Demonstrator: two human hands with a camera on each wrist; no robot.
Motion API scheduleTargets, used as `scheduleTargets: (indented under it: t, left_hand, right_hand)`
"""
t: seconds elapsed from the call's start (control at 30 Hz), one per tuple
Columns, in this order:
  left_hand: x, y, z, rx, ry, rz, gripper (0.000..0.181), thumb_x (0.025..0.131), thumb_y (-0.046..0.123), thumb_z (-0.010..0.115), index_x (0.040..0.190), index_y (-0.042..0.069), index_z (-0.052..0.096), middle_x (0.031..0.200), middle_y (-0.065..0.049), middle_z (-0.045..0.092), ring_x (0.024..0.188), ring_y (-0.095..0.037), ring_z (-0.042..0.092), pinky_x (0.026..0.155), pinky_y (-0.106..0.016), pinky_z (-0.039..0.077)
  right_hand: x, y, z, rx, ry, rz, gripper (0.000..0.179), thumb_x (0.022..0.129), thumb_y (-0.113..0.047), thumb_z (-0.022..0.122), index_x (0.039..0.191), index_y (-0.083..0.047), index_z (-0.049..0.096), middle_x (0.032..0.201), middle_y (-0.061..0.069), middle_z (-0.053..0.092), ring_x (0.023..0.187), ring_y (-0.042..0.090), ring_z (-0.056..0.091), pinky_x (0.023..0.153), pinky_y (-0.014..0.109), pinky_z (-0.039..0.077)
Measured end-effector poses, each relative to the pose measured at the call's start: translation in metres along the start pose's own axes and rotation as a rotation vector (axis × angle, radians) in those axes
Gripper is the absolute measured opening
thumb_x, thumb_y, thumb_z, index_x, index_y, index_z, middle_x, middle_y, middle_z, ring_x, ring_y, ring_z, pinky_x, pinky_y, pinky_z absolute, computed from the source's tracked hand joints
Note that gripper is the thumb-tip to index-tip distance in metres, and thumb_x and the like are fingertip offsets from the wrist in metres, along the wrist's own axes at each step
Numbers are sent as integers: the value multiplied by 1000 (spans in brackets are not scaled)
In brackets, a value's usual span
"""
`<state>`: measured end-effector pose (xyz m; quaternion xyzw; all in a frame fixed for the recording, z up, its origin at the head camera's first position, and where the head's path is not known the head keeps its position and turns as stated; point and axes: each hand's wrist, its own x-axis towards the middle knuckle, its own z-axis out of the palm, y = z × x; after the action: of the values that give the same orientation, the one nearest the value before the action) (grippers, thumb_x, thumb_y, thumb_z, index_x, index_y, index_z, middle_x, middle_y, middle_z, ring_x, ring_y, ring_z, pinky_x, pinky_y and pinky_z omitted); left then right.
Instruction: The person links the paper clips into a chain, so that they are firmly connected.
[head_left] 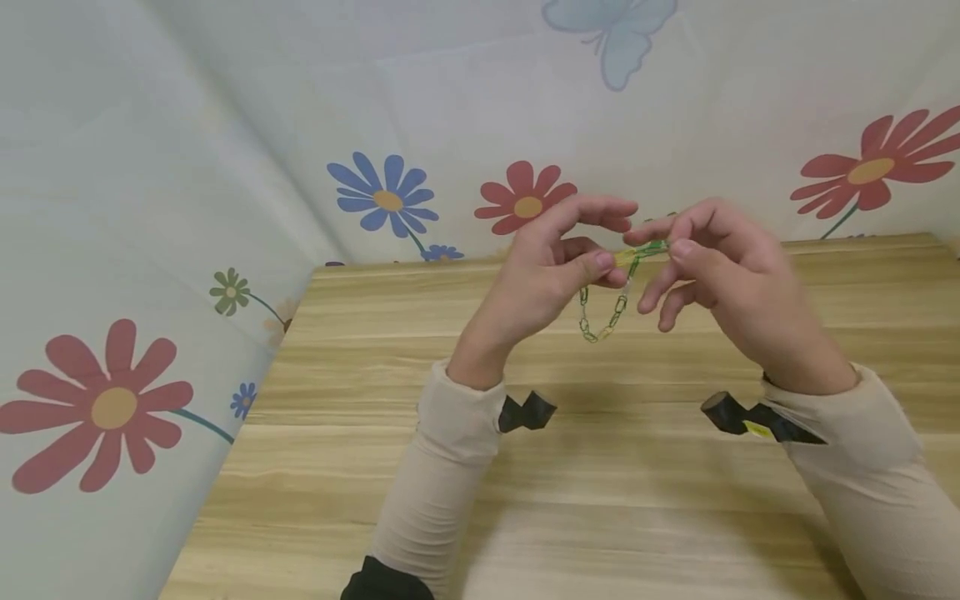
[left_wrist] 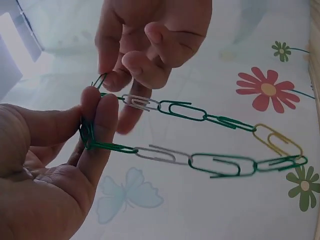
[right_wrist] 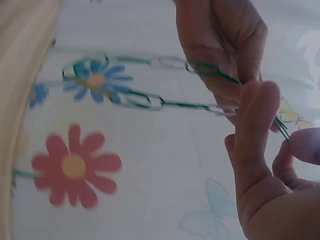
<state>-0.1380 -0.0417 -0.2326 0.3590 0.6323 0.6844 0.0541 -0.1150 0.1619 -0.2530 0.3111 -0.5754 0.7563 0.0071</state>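
A chain of linked green, white and yellow paper clips (left_wrist: pixel 206 119) hangs in a loop between the two hands. My left hand (head_left: pixel 540 271) pinches the chain between thumb and fingers, beside a yellow clip (head_left: pixel 624 257). Facing it, my right hand (head_left: pixel 738 258) pinches a green paper clip (right_wrist: pixel 282 129) between thumb and a finger, its other fingers spread loosely. In the head view the loop dips below the left fingertips, above the tabletop. Fingers partly cover the clips where the hands meet.
A wood-grain table (head_left: pixel 360 350) lies beneath both forearms. Behind it and to the left hangs a pale cloth (head_left: pixel 247 83) printed with flowers and a butterfly. Black wrist-camera mounts (head_left: pixel 528 411) stick out from both cuffs, above the table.
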Motion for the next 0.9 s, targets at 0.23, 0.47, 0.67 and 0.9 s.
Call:
scheduleTargets:
  t: [0.23, 0.47, 0.67, 0.9]
  left_hand:
    - [-2, -2, -6, -15, -13, 102, 36, 90, -11, 52, 126, -8, 49, 114, -12, 53, 73, -33, 61, 62, -43, 54]
    - [-3, 1, -12, 35, 26, 156, 37, 87, -11, 47, 123, -6, 51, 109, -12, 55, 65, -32, 55, 46, -34, 44]
    - [-3, 3, -15, 43, 75, 170, 38, 84, -10, 47, 122, -6, 52, 104, -13, 56, 62, -30, 50, 42, -30, 34]
    - [-3, 3, -14, 60, 55, 128, 35, 85, -8, 48, 120, -5, 53, 103, -13, 55, 63, -34, 50, 42, -30, 35]
  right_hand:
    - [4, 15, 1, 379, -247, 90, 19, 97, 9, 26, 107, 2, 40, 96, 19, 54, 59, 33, 60, 50, 38, 51]
    - [0, 7, -3, 126, -157, 83, 19, 94, 13, 38, 112, 7, 42, 76, 21, 51, 49, 29, 46, 41, 36, 41]
    - [-3, 0, -6, -14, -95, 66, 16, 93, 12, 44, 109, 13, 47, 74, 22, 50, 46, 25, 43, 37, 35, 35]
    - [-4, -9, -7, -462, -66, 92, 20, 89, 2, 61, 109, -2, 63, 73, 10, 56, 45, 18, 44, 39, 31, 35]
